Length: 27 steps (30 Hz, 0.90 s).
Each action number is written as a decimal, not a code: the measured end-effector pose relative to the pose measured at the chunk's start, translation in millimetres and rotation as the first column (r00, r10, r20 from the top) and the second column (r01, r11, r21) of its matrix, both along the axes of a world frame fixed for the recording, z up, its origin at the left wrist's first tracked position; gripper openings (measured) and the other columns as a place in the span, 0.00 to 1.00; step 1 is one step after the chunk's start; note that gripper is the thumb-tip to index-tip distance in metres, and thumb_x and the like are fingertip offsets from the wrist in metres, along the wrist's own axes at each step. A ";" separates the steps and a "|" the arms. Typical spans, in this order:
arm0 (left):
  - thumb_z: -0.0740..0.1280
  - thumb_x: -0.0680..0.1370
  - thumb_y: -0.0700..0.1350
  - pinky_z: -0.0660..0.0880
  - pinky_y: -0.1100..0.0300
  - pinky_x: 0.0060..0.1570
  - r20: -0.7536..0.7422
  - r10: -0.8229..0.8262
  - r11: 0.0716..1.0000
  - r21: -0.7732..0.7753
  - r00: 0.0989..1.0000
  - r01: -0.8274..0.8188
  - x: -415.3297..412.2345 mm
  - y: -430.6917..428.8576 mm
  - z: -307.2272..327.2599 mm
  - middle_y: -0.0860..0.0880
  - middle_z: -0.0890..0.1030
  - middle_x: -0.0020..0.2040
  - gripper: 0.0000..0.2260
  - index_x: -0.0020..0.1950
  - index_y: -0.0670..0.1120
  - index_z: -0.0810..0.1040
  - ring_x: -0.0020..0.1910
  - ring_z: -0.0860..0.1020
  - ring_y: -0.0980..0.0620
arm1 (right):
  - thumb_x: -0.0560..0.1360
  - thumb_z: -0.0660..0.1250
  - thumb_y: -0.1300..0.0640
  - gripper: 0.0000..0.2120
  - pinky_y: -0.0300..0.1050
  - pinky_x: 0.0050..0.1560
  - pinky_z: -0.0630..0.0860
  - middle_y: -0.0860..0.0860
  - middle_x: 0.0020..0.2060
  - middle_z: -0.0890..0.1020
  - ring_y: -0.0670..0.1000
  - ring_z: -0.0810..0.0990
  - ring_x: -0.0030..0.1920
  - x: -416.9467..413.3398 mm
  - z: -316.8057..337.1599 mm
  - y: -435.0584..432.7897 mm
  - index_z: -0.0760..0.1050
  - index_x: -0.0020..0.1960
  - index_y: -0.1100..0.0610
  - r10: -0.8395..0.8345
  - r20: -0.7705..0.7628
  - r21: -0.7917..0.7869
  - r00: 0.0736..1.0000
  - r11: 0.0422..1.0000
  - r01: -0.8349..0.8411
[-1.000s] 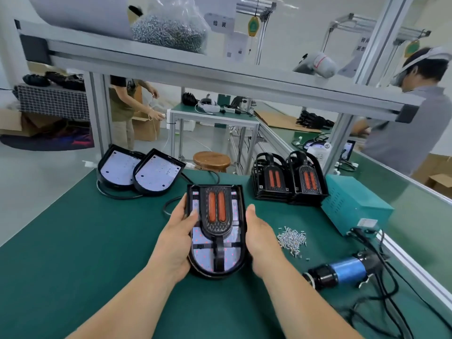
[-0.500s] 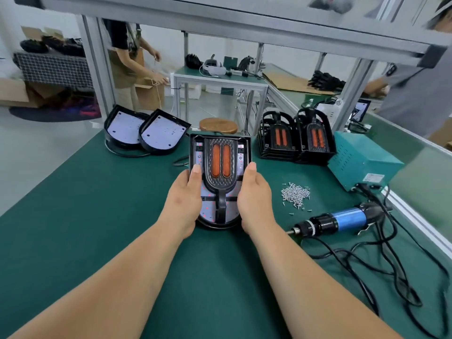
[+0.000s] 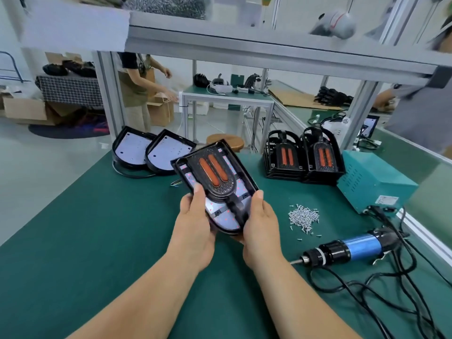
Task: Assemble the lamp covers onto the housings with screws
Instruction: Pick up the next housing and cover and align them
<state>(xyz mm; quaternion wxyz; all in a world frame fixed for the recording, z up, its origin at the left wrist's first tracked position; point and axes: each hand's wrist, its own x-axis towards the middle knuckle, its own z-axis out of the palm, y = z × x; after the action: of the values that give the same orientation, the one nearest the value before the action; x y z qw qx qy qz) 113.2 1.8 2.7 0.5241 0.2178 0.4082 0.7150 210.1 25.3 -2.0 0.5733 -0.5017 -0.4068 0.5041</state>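
W/ two bare housings (image 3: 154,152) parked back-L on tabletop (image 3: 97,241), grips lamp cover (image 3: 215,177) seated in its housing (image 3: 247,182), L hand (image 3: 194,223) & R hand (image 3: 260,221) curled round its edges, tilted up prob. to check fit, screws (image 3: 304,216) & elec. driver (image 3: 354,248) lying ready at R.

Left of my left hand (image 3: 195,223) I see a broad stretch of bare green mat (image 3: 85,228), an easy path. The lamp (image 3: 215,182) gripped in both hands fills the gap between them. Right of my right hand (image 3: 259,223) lie the screw pile (image 3: 304,216), the screwdriver (image 3: 354,248) and its tangled cables (image 3: 391,289). Ahead stand two open housings (image 3: 151,150), two cover stacks (image 3: 303,157) and a teal box (image 3: 374,182). A shelf beam (image 3: 244,45) caps the room overhead.
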 end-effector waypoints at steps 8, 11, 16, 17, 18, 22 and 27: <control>0.64 0.63 0.74 0.72 0.54 0.57 -0.565 0.190 0.974 0.003 0.803 -0.229 -88.9 4.8 26.0 0.54 0.78 0.48 0.29 0.50 0.53 0.76 0.47 0.76 0.54 | 0.82 0.58 0.45 0.21 0.30 0.29 0.66 0.43 0.28 0.74 0.41 0.67 0.27 19.9 -1.2 8.7 0.71 0.35 0.56 0.014 0.288 0.188 0.957 0.980 -0.071; 0.65 0.72 0.66 0.70 0.50 0.66 -0.636 -0.122 0.992 -0.063 0.762 0.107 -99.4 6.4 23.6 0.49 0.86 0.53 0.24 0.54 0.50 0.85 0.57 0.82 0.50 | 0.83 0.58 0.45 0.20 0.29 0.31 0.67 0.44 0.30 0.75 0.39 0.69 0.28 25.8 -1.4 12.8 0.71 0.36 0.55 0.025 0.402 0.220 0.915 0.968 -0.123; 0.60 0.84 0.48 0.71 0.41 0.67 -0.712 -0.224 0.974 -0.151 0.665 0.167 -98.8 7.7 20.7 0.42 0.86 0.52 0.14 0.57 0.42 0.82 0.57 0.82 0.41 | 0.82 0.57 0.45 0.20 0.30 0.31 0.67 0.45 0.30 0.73 0.38 0.69 0.29 30.0 -4.3 14.4 0.69 0.35 0.54 0.019 0.531 0.217 0.847 0.963 -0.157; 0.60 0.84 0.47 0.71 0.41 0.67 -0.701 -0.229 0.973 -0.170 0.676 0.153 -97.6 7.4 19.6 0.41 0.86 0.52 0.14 0.57 0.40 0.82 0.57 0.82 0.39 | 0.82 0.58 0.44 0.19 0.29 0.32 0.66 0.44 0.31 0.74 0.36 0.71 0.31 29.1 -5.0 13.9 0.70 0.36 0.52 0.030 0.527 0.195 0.849 0.969 -0.155; 0.60 0.84 0.47 0.71 0.40 0.68 -0.692 -0.239 0.971 -0.190 0.681 0.147 -96.1 6.9 18.3 0.40 0.85 0.52 0.14 0.57 0.39 0.81 0.57 0.82 0.39 | 0.81 0.58 0.42 0.17 0.27 0.35 0.66 0.42 0.35 0.76 0.34 0.73 0.34 28.4 -5.6 13.9 0.72 0.39 0.50 0.046 0.500 0.167 0.865 0.975 -0.149; 0.62 0.83 0.46 0.71 0.40 0.66 -0.652 -0.256 0.964 -0.226 0.713 0.139 -95.1 5.3 17.5 0.39 0.85 0.52 0.12 0.53 0.39 0.80 0.54 0.82 0.40 | 0.71 0.60 0.28 0.23 0.31 0.45 0.69 0.36 0.49 0.78 0.31 0.76 0.46 28.2 -3.6 7.4 0.72 0.56 0.43 0.142 0.334 0.042 0.932 0.985 -0.165; 0.61 0.84 0.48 0.83 0.48 0.48 -0.567 -0.321 0.946 -0.153 0.759 0.285 -86.2 4.3 14.4 0.40 0.85 0.53 0.12 0.61 0.43 0.75 0.52 0.85 0.40 | 0.68 0.73 0.35 0.27 0.36 0.48 0.76 0.42 0.49 0.81 0.40 0.80 0.48 28.4 -1.9 8.7 0.73 0.59 0.50 0.076 0.439 0.106 0.895 0.985 -0.136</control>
<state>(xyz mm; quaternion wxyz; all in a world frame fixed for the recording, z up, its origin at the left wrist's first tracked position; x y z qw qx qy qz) 27.0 6.1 17.1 0.4875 0.4751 0.5290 0.5067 238.5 33.9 -3.9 0.4726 -0.5385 -0.5838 0.3819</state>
